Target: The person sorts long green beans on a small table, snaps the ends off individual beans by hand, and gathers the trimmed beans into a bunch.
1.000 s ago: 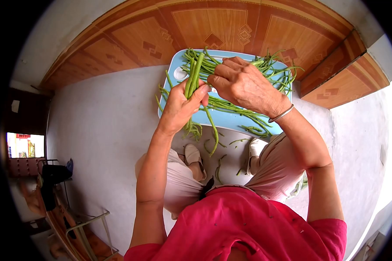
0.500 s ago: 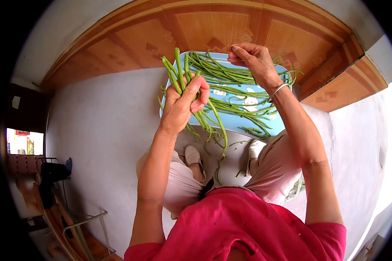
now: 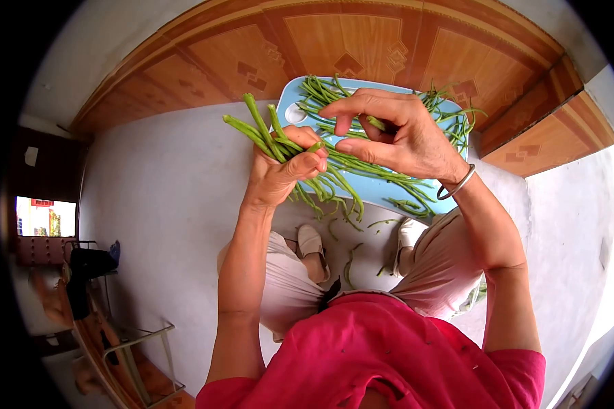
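My left hand (image 3: 286,167) is closed round a bunch of long green beans (image 3: 258,126). Their cut or stem ends stick up past the fingers, and the lower parts hang below the fist. A single bean tip shows beside the left thumb. Just to the right, my right hand (image 3: 396,133) has thumb and forefinger apart, pointing at the bunch. A short green bean piece (image 3: 377,123) shows within its curled other fingers. Behind both hands, more long beans (image 3: 382,170) lie in rows on a light blue folding table (image 3: 290,92), partly hidden by the hands.
Bean scraps (image 3: 348,266) lie on the grey floor (image 3: 157,204) between my shoes (image 3: 310,242). A wood-patterned panel (image 3: 348,44) stands behind the table. At the left, a metal-framed rack or chair (image 3: 140,337) stands near dark items.
My right hand has come down and left from over the table's far side to beside the bunch, its thumb and forefinger now apart. My left hand has shifted slightly, tilting the bunch leftward.
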`<state>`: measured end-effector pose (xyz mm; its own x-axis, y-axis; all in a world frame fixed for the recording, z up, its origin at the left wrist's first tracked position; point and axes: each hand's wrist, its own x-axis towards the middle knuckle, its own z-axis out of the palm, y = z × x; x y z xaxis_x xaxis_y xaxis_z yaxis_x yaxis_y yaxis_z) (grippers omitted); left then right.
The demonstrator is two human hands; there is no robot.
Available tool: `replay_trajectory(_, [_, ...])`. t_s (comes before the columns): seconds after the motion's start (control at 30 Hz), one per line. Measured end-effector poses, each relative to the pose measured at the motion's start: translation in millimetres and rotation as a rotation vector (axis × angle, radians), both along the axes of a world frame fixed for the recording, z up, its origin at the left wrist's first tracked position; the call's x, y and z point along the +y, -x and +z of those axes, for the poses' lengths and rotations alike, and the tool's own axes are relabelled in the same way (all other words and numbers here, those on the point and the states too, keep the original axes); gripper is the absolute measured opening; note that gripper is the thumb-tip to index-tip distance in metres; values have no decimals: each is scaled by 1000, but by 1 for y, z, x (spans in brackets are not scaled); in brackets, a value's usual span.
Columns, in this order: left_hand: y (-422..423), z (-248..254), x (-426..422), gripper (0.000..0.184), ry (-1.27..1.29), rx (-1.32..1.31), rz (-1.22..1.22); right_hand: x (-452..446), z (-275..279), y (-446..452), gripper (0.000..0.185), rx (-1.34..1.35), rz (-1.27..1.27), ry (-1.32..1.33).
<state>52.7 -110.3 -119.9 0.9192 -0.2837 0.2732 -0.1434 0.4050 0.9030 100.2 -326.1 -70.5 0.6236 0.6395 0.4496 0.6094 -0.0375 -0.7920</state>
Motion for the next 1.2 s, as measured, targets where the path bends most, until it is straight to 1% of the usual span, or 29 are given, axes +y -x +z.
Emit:
replay_trajectory(0.03, [1,1,-1,23,-18,56,24,2,8,7,27,-38,-9,52])
replay_trajectory(0.1, [4,2,-4,24,-53,167,72,10,-8,6,27,-203,31,-79])
replay_trajectory(0.13, [3,1,-2,24,-64,161,41,12,-14,4,27,-286,52,-144])
replay_trajectory(0.27, [3,0,-2,21,-63,181,-68,7,-15,0,20,-311,76,-41])
replay_trajectory(0.37, [3,-1,-7,21,-83,199,-80,-2,-4,2,14,-348,-84,46])
replay_trajectory(0.5, [1,-3,-6,24,-143,197,-76,-5,-6,-6,12,-419,-123,32])
replay_trajectory(0.6, [2,-2,-6,23,-150,215,-78,-4,-10,-8,13,-488,-86,48])
replay_trajectory(0.7, [2,1,-8,22,-144,204,-57,0,-10,-1,16,-505,-185,141])
replay_trajectory(0.8, [4,5,-19,23,-110,130,-3,14,-20,3,17,-442,-342,32])
replay_trajectory(0.83, [5,5,-20,23,-127,89,1,22,-27,-1,12,-384,-374,-110])
replay_trajectory(0.93, [5,6,-23,24,-150,-31,-10,20,-25,-26,9,153,-576,-175])
replay_trajectory(0.97, [7,5,-23,25,-138,-64,-29,11,-20,-37,13,317,-550,-332])
replay_trajectory(1.0, [7,5,-22,25,-125,-99,-38,1,-20,-42,17,382,-497,-290])
replay_trajectory(1.07, [6,7,-10,31,-92,-100,-36,-3,-28,-37,17,404,-332,-159])
replay_trajectory(1.1, [6,9,-4,32,-86,-113,-38,-4,-33,-33,17,358,-246,-35])
replay_trajectory(1.13, [5,10,1,33,-80,-129,-40,-6,-39,-35,14,395,-114,85])
replay_trajectory(1.17, [6,10,6,37,-153,-176,-21,-8,-42,-33,12,426,-25,177])
replay_trajectory(1.2, [7,11,10,37,-161,-198,-25,-9,-43,-28,10,454,65,273])
